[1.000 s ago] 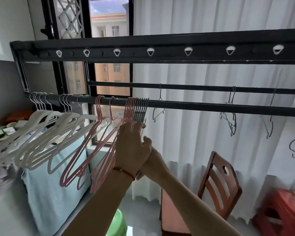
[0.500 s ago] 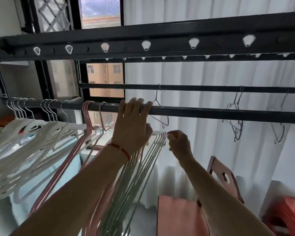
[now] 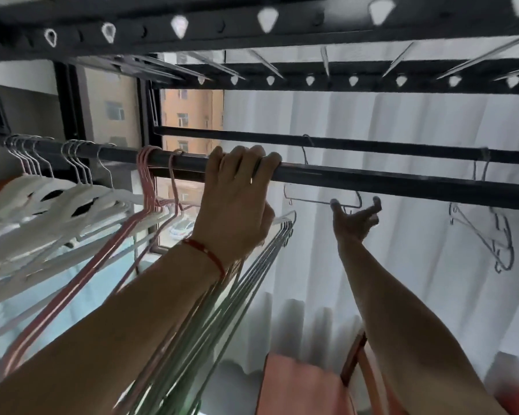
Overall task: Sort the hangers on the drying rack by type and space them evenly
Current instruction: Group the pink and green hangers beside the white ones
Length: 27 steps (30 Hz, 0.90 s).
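Left hand: curled over the near rail, green hangers bunched beneath it
Right hand: fingers spread, holding nothing
Wire hanger: at the right hand's 11 o'clock, just above it, bar running along the rail; right hand nearer

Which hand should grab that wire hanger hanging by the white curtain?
Probably the right hand: it is open, just below the wire hanger. The left hand is busy, curled over the rail above the green hangers.

Soft daylight enters through the window at 10 o'clock and the white curtain. Motion blur smears the edges; wide-angle bending throughout.
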Tool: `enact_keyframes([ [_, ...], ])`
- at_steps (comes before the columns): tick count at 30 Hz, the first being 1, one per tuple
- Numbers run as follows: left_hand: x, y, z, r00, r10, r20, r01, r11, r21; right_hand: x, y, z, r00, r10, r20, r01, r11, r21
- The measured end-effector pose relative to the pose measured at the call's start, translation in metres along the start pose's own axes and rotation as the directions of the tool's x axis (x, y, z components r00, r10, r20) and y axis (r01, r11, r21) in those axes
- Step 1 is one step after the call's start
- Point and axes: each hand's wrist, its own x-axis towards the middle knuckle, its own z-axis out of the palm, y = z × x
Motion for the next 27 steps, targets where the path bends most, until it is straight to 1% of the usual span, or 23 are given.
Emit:
enact_keyframes([
  [2, 0.001, 0.003, 0.005, 1.0, -0.015, -0.015, 0.015, 1.0, -0.001, 0.012, 0.006, -0.001, 0.988, -0.127, 0.089, 0.136, 0.985, -0.109],
  [4, 0.001, 0.004, 0.011, 0.999, -0.029, -0.029, 0.029, 1.0, -0.011, 0.018, 0.006, 0.004, 0.974, -0.205, 0.094, 0.216, 0.967, -0.133],
  [5, 0.001, 0.004, 0.012, 0.999, -0.03, -0.038, 0.03, 0.999, -0.015, 0.021, 0.006, 0.008, 0.975, -0.195, 0.104, 0.206, 0.972, -0.113],
  [6, 0.001, 0.004, 0.014, 0.999, -0.031, -0.044, 0.031, 0.999, -0.017, 0.023, 0.006, 0.013, 0.976, -0.161, 0.149, 0.176, 0.98, -0.091],
  [8, 0.002, 0.003, 0.016, 0.998, -0.034, -0.046, 0.034, 0.999, -0.011, 0.024, 0.005, 0.024, 0.956, -0.072, 0.286, 0.097, 0.992, -0.077],
  [9, 0.002, 0.002, 0.017, 0.998, -0.034, -0.046, 0.034, 0.999, -0.004, 0.02, 0.003, 0.029, 0.932, -0.033, 0.361, 0.06, 0.996, -0.065],
  [11, 0.002, 0.0, 0.018, 0.999, -0.031, -0.037, 0.031, 1.0, 0.006, 0.011, -0.004, 0.035, 0.847, 0.02, 0.531, -0.009, 1.0, -0.024],
  [13, 0.001, -0.004, 0.02, 0.999, -0.031, -0.018, 0.031, 0.999, 0.013, 0.001, -0.013, 0.041, 0.73, 0.087, 0.678, -0.091, 0.995, -0.031],
  [15, 0.002, -0.009, 0.022, 1.0, -0.028, -0.001, 0.028, 0.999, 0.018, -0.007, -0.022, 0.047, 0.636, 0.146, 0.758, -0.194, 0.981, -0.026],
  [16, 0.002, -0.012, 0.023, 1.0, -0.026, 0.004, 0.026, 0.999, 0.02, -0.01, -0.025, 0.051, 0.605, 0.156, 0.78, -0.253, 0.967, 0.003],
  [17, 0.001, -0.014, 0.023, 1.0, -0.027, 0.006, 0.027, 0.999, 0.021, -0.012, -0.028, 0.055, 0.592, 0.159, 0.79, -0.298, 0.954, 0.031],
  [18, 0.001, -0.017, 0.024, 1.0, -0.027, 0.006, 0.027, 0.999, 0.02, -0.013, -0.03, 0.058, 0.598, 0.158, 0.786, -0.319, 0.946, 0.053],
  [19, 0.0, -0.02, 0.024, 1.0, -0.027, 0.005, 0.027, 0.999, 0.021, -0.015, -0.031, 0.061, 0.62, 0.153, 0.77, -0.31, 0.949, 0.061],
  [20, 0.0, -0.022, 0.024, 1.0, -0.027, 0.005, 0.027, 0.999, 0.024, -0.015, -0.03, 0.065, 0.643, 0.145, 0.752, -0.281, 0.958, 0.055],
  [23, -0.002, -0.028, 0.023, 0.999, -0.039, 0.012, 0.038, 0.999, 0.033, -0.019, -0.028, 0.071, 0.668, 0.118, 0.735, -0.174, 0.985, 0.0],
  [26, -0.004, -0.033, 0.022, 0.999, -0.05, 0.016, 0.05, 0.998, 0.032, -0.023, -0.027, 0.075, 0.728, 0.048, 0.684, -0.044, 0.999, -0.024],
  [27, -0.005, -0.034, 0.022, 0.998, -0.053, 0.015, 0.052, 0.998, 0.03, -0.022, -0.026, 0.077, 0.747, 0.037, 0.663, -0.027, 0.999, -0.025],
])
